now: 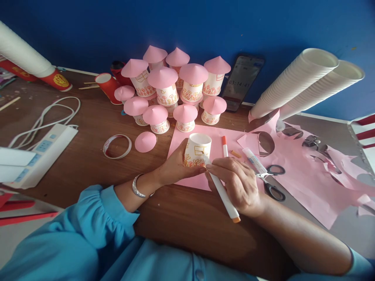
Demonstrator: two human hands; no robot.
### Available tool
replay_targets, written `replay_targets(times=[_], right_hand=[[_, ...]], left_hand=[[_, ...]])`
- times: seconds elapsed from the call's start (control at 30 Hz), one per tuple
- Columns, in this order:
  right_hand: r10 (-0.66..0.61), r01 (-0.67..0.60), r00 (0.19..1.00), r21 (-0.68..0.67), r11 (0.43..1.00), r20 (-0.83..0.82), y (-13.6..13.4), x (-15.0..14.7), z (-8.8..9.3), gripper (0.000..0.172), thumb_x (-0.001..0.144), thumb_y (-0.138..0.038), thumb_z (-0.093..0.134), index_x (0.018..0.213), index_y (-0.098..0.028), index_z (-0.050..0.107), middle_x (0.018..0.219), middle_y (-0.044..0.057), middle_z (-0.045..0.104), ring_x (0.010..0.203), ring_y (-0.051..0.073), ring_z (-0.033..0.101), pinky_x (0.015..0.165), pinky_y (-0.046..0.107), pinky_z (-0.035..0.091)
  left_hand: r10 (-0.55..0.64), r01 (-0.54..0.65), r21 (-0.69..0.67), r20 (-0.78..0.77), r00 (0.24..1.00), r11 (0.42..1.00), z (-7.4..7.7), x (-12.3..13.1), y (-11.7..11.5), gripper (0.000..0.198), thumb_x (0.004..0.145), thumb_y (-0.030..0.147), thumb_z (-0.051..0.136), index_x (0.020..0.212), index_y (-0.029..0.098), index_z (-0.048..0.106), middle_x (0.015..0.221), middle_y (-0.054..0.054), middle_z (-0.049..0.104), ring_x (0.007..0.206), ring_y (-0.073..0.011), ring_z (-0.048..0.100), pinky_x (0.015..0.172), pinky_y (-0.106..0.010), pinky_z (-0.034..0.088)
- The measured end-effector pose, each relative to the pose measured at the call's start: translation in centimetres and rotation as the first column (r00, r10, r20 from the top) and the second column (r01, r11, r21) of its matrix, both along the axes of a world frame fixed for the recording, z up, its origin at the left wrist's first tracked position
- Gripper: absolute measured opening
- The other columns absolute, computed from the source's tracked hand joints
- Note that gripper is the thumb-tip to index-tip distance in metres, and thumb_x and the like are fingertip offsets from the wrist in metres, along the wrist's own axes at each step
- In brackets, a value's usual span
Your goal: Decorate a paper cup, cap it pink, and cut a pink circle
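My left hand (175, 166) is wrapped round a white paper cup (195, 150), slightly tilted above a pink paper sheet (181, 136). Flowers and a square window outline are drawn on the cup in orange and yellow-brown. Pinched in my right hand (238, 183) is a white marker (221, 191) with an orange end, its tip at the cup's side by the window drawing. Just beyond the hands lie a marker cap (236, 154), a red-capped white marker (224, 146) and a glue stick (253, 160). Black-handled scissors (274, 183) rest right of my right hand.
Behind the cup stand several decorated cups with pink cone roofs (162, 78). A tape roll (117, 146), a pink cone (145, 141) and a power strip (43, 152) lie left. Cut pink paper (304, 187), stacked cups (293, 82) and a phone (243, 82) are right.
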State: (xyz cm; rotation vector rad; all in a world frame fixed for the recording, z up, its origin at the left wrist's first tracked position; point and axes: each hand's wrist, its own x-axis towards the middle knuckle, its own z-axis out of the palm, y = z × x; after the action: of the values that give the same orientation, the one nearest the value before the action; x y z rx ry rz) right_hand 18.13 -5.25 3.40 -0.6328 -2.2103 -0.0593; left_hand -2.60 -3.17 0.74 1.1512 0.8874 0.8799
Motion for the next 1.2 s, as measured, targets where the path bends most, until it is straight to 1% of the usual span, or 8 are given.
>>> replay_targets(times=[0.2, 0.47, 0.57, 0.7, 0.9, 1.03, 1.13, 1.2], right_hand=[[-0.021, 0.021, 1.0, -0.012, 1.0, -0.013, 0.29, 0.27, -0.15, 0.035, 0.093, -0.005, 0.059, 0.127, -0.014, 0.058, 0.097, 0.01, 0.071, 0.083, 0.02, 0.068, 0.069, 0.034, 0.059], [-0.055, 0.055, 0.998, 0.007, 0.998, -0.007, 0.45, 0.46, -0.61, 0.032, 0.093, -0.007, 0.062, 0.124, -0.017, 0.06, 0.102, 0.01, 0.071, 0.084, 0.02, 0.069, 0.071, 0.034, 0.059], [-0.045, 0.045, 0.999, -0.01, 0.999, -0.007, 0.51, 0.45, -0.53, 0.031, 0.095, -0.009, 0.06, 0.125, -0.018, 0.059, 0.102, 0.009, 0.071, 0.084, 0.02, 0.069, 0.07, 0.034, 0.059], [-0.039, 0.039, 0.999, -0.004, 0.999, -0.019, 0.58, 0.39, -0.28, 0.03, 0.094, -0.008, 0.061, 0.123, -0.015, 0.06, 0.098, 0.01, 0.072, 0.084, 0.021, 0.07, 0.072, 0.036, 0.061], [-0.043, 0.043, 0.999, -0.004, 0.999, -0.017, 0.64, 0.33, -0.27, 0.031, 0.094, -0.007, 0.059, 0.124, -0.016, 0.059, 0.096, 0.009, 0.073, 0.084, 0.021, 0.071, 0.071, 0.036, 0.061], [-0.031, 0.031, 0.999, -0.007, 1.0, -0.031, 0.63, 0.29, -0.13, 0.032, 0.09, -0.003, 0.063, 0.122, -0.01, 0.061, 0.097, 0.012, 0.072, 0.084, 0.022, 0.07, 0.07, 0.035, 0.059], [-0.012, 0.014, 0.998, 0.022, 1.0, -0.064, 0.56, 0.34, 0.21, 0.032, 0.089, -0.003, 0.065, 0.12, -0.009, 0.062, 0.093, 0.011, 0.07, 0.078, 0.02, 0.067, 0.066, 0.034, 0.057], [0.006, -0.001, 0.995, 0.055, 0.999, -0.103, 0.54, 0.47, 0.29, 0.033, 0.09, -0.004, 0.064, 0.122, -0.012, 0.063, 0.089, 0.007, 0.069, 0.071, 0.019, 0.066, 0.062, 0.033, 0.056]], left_hand=[[0.017, -0.017, -0.024, 0.004, 1.0, 1.0, -0.06, -0.11, -0.04, 0.066, 0.07, 0.042, 0.092, 0.12, 0.023, 0.053, 0.108, -0.005, 0.064, 0.099, -0.0216, 0.064, 0.083, -0.036, 0.055], [-0.009, 0.01, -0.015, 0.049, 0.999, 1.0, 0.44, 0.01, 0.12, 0.067, 0.073, 0.038, 0.09, 0.125, 0.021, 0.051, 0.115, -0.007, 0.068, 0.106, -0.0226, 0.067, 0.095, -0.041, 0.057], [-0.013, 0.014, -0.019, 0.069, 0.998, 1.0, 0.39, 0.02, 0.12, 0.065, 0.074, 0.037, 0.09, 0.124, 0.021, 0.051, 0.114, -0.006, 0.068, 0.104, -0.0212, 0.068, 0.095, -0.04, 0.057], [-0.005, 0.007, -0.02, 0.093, 0.996, 1.0, 0.31, 0.02, 0.1, 0.062, 0.074, 0.034, 0.09, 0.121, 0.022, 0.052, 0.111, -0.005, 0.068, 0.101, -0.0196, 0.068, 0.092, -0.038, 0.058], [-0.02, 0.024, -0.038, 0.101, 0.995, 0.999, 0.52, 0.0, 0.12, 0.059, 0.074, 0.034, 0.089, 0.12, 0.022, 0.055, 0.109, -0.005, 0.07, 0.1, -0.0218, 0.069, 0.092, -0.04, 0.057], [-0.029, 0.033, -0.037, 0.098, 0.995, 0.999, 0.63, -0.03, 0.13, 0.056, 0.075, 0.034, 0.089, 0.119, 0.022, 0.057, 0.108, -0.005, 0.069, 0.1, -0.0216, 0.068, 0.092, -0.04, 0.056], [-0.045, 0.049, -0.029, 0.104, 0.994, 0.998, 0.44, -0.17, 0.11, 0.057, 0.075, 0.033, 0.088, 0.121, 0.021, 0.056, 0.109, -0.005, 0.068, 0.098, -0.0197, 0.067, 0.09, -0.037, 0.056], [-0.043, 0.046, -0.026, 0.112, 0.993, 0.999, 0.21, -0.34, 0.1, 0.06, 0.075, 0.033, 0.089, 0.123, 0.022, 0.055, 0.11, -0.006, 0.067, 0.099, -0.0194, 0.066, 0.089, -0.036, 0.056]])
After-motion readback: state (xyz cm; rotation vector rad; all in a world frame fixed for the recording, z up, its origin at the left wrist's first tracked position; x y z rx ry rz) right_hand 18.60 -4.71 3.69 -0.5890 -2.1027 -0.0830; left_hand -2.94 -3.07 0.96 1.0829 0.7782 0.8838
